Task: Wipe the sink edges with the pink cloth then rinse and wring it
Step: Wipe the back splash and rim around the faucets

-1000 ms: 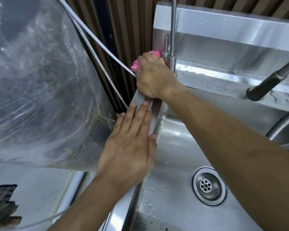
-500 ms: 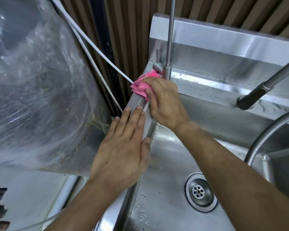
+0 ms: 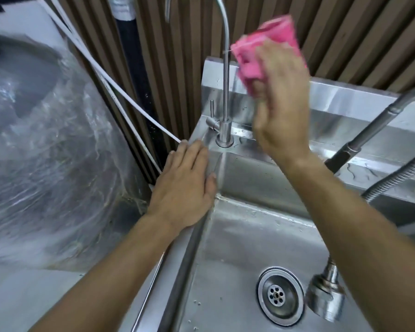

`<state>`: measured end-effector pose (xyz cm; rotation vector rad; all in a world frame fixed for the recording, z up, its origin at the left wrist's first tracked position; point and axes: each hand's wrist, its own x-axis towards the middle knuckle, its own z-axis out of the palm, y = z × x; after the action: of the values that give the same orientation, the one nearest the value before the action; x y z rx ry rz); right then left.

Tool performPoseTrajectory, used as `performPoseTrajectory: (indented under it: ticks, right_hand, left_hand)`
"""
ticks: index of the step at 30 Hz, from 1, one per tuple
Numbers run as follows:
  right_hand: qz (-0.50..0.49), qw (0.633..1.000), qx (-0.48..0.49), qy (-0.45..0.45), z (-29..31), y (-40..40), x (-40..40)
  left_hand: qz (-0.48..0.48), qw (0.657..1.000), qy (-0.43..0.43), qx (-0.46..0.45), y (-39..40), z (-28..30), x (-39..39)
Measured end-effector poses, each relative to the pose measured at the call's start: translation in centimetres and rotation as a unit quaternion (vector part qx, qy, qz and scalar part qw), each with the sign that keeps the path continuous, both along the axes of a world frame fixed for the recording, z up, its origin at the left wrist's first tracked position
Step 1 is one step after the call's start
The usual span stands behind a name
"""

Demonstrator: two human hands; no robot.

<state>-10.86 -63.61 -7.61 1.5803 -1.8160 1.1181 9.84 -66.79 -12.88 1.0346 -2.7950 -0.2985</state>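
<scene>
**Cloth lifted off the rim, left hand bracing**

Going left to right: my left hand (image 3: 186,188) lies open and flat on the sink's left rim (image 3: 177,271), likely to steady me. Just right of it, the thin faucet (image 3: 225,92) stands at the far-left corner. My right hand (image 3: 279,106) is raised clear of the back ledge, fingers clenched on the bunched pink cloth (image 3: 266,44). The basin (image 3: 237,248) and drain (image 3: 280,294) below look open; the spray head (image 3: 325,298) hangs at the near right and may crowd the rinse.
</scene>
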Motion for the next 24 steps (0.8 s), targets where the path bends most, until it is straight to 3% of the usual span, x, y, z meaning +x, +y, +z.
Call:
performPoseTrajectory:
  ticks: [2, 3, 10, 14, 16, 19, 24]
  right_hand:
    - [-0.056, 0.965, 0.204, 0.155, -1.1, -1.6, -1.1]
    - [-0.074, 0.946, 0.243, 0.204, -1.8, -1.7, -1.9]
    - [-0.075, 0.915, 0.211, 0.336, -3.2, -1.5, -4.8]
    - [0.016, 0.86, 0.247, 0.447, -0.5, -6.1, -4.1]
    - [0.033, 0.847, 0.266, 0.46, -0.6, -5.6, -4.6]
    - [0.018, 0.819, 0.321, 0.475, -0.7, -2.2, -6.5]
    - [-0.038, 0.737, 0.386, 0.554, -0.4, 0.3, -7.6]
  left_hand:
    - [0.007, 0.999, -0.022, 0.022, -0.9, -1.0, -0.6]
    - [0.008, 0.999, -0.025, 0.021, -1.1, -1.4, -0.7]
    - [-0.001, 0.999, -0.052, -0.001, -1.7, -1.8, -1.2]
    - [-0.005, 0.998, -0.059, -0.01, -1.7, -1.7, -1.1]
    - [-0.008, 0.998, -0.056, 0.0, -1.8, -1.7, -1.1]
    - [-0.012, 0.998, -0.061, 0.002, -1.8, -1.5, -1.2]
    - [-0.028, 0.998, -0.054, 0.001, -1.9, -1.8, -0.8]
